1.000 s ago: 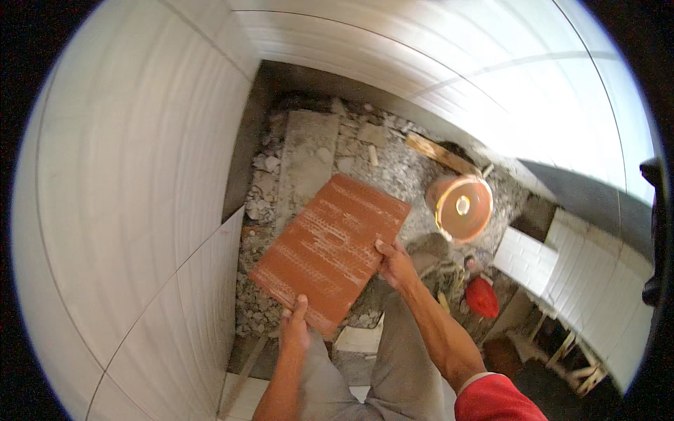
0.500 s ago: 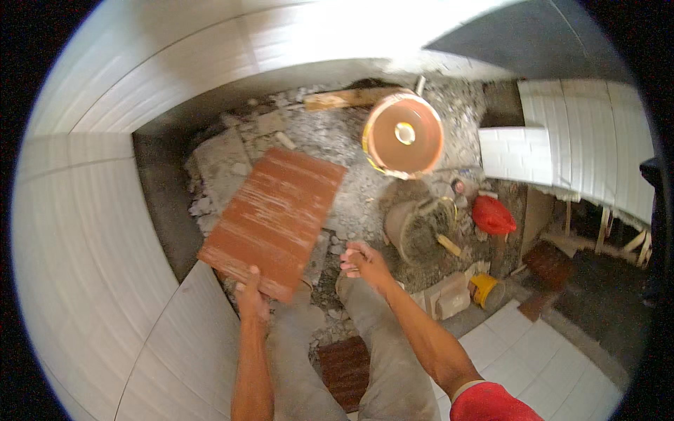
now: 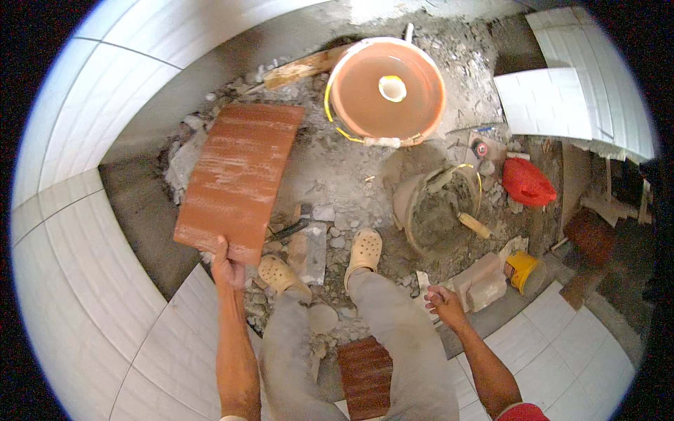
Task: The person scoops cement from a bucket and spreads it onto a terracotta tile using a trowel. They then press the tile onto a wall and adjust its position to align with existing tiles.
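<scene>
My left hand grips the near edge of a large terracotta tile with pale streaks across it, held tilted over the rubble at the left. My right hand is off the tile, low on the right beside a pale strip, with fingers loosely bent and apart, holding nothing visible. Right of my feet in cream clogs stands a bucket of grey mortar with a wooden-handled tool in it. Farther off is a bucket of reddish-brown water with a white ring-shaped thing in its middle.
White tiled walls surround the rubble floor. A plank lies at the back. At the right are a red bundle, a yellow tub and white tile pieces. A dark red-brown tile lies between my legs.
My right hand let go of the tile and moved right and down. My left hand carried the tile leftward. The view has swung, bringing both buckets and my feet into fuller sight.
</scene>
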Motion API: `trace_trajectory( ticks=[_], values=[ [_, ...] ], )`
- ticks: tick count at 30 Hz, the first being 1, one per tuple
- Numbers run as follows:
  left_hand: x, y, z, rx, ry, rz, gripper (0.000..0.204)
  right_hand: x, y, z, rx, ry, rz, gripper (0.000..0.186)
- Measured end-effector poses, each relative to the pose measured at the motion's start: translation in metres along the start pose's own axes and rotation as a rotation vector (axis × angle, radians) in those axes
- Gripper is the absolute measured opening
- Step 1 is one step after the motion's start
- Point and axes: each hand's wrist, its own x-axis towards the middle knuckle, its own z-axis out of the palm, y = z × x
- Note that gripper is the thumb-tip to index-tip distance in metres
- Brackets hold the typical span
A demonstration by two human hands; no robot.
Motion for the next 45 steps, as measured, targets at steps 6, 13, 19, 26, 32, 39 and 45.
trace_trajectory(
  ticks=[6,13,19,26,32,39,45],
  values=[
    [0.056,0.000,-0.049,0.129,-0.072,-0.025,0.053,0.027,0.056,0.026,-0.379,0.059,-0.293,0.037],
    [0.097,0.009,-0.099,0.321,-0.072,-0.125,0.058,0.028,0.156,0.067,0.126,0.240,-0.348,0.030],
    [0.124,-0.002,-0.138,0.628,-0.150,0.012,0.058,0.097,0.173,-0.027,-0.116,0.773,-0.154,0.033],
    [0.158,-0.029,-0.148,0.428,-0.169,-0.187,0.052,0.198,0.092,-0.241,-0.378,1.513,-0.501,0.043],
    [0.194,-0.046,-0.176,0.423,-0.192,-0.215,0.049,0.263,0.000,-0.342,-0.151,1.850,-0.559,0.065],
    [0.213,-0.044,-0.185,0.204,-0.607,-0.409,0.044,0.286,0.010,-0.400,-0.185,1.591,-0.487,0.061],
    [0.172,-0.063,-0.139,0.443,-0.069,-0.257,0.038,0.232,0.064,-0.357,0.065,1.466,-0.802,0.046]
  ],
)
